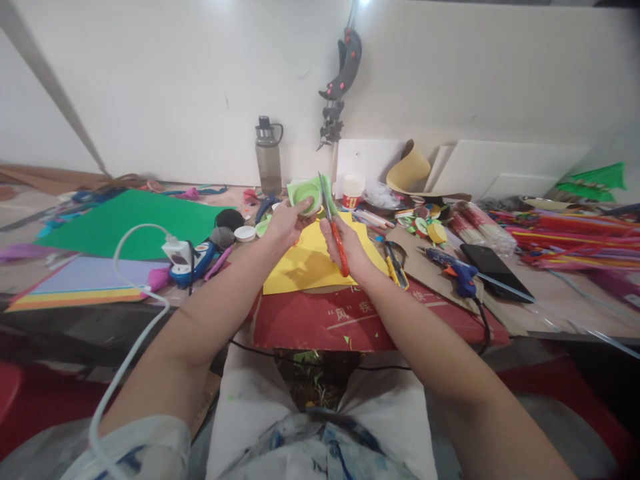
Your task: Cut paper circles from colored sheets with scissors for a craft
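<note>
My left hand (pixel 286 225) is closed on a light green round, cup-like piece (pixel 302 193), holding it up above the table with the thumb over its near edge. Green sheet material (pixel 330 189) stands out at its right side, next to the blades. In my right hand (pixel 353 245) are scissors (pixel 341 252) with red handles, their blades pointing up and away from me beside the green piece. Whether the blades touch it I cannot tell. Under both hands lies yellow paper (pixel 290 273) on a red board (pixel 310 320).
A glue gun (pixel 465 277), a black phone (pixel 495 270) and a utility knife (pixel 395 267) lie at the right. At the left are a green sheet (pixel 135 223), stacked coloured paper (pixel 90 280) and a power strip (pixel 193 263) with a white cable. A bottle (pixel 269 160) and paper cup (pixel 353 191) stand behind.
</note>
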### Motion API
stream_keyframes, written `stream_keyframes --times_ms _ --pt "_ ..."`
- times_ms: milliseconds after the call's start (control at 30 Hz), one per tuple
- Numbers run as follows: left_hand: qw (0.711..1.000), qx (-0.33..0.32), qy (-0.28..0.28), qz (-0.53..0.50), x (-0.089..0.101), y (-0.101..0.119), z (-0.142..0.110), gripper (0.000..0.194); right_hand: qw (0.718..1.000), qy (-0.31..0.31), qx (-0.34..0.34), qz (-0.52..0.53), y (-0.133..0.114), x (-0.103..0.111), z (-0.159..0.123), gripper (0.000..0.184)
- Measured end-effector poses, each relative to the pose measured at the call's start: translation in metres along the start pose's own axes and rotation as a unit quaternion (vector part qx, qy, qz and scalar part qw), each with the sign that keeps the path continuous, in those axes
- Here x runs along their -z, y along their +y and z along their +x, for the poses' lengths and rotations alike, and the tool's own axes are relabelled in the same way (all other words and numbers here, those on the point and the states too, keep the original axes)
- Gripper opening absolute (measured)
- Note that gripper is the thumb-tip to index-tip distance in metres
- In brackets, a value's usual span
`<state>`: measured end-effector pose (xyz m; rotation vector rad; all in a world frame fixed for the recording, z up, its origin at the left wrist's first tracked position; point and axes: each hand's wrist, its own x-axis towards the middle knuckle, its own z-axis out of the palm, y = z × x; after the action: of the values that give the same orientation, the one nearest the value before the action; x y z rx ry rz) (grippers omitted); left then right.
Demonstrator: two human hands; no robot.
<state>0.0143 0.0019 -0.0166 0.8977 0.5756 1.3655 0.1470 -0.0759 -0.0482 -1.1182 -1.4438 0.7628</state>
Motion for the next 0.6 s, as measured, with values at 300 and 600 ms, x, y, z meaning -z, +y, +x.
stream_keyframes --times_ms 300,600 --pt "1.000 0.016 -0.007 0.008 0.002 0.002 0.000 0.032 1.000 -0.001 -0.026 0.004 0.001 0.002 0.001 0.067" --pt "0.998 0.023 -0.030 0.047 0.003 0.013 0.003 0.028 1.000 -0.003 -0.014 -0.016 0.011 0.002 0.005 0.064"
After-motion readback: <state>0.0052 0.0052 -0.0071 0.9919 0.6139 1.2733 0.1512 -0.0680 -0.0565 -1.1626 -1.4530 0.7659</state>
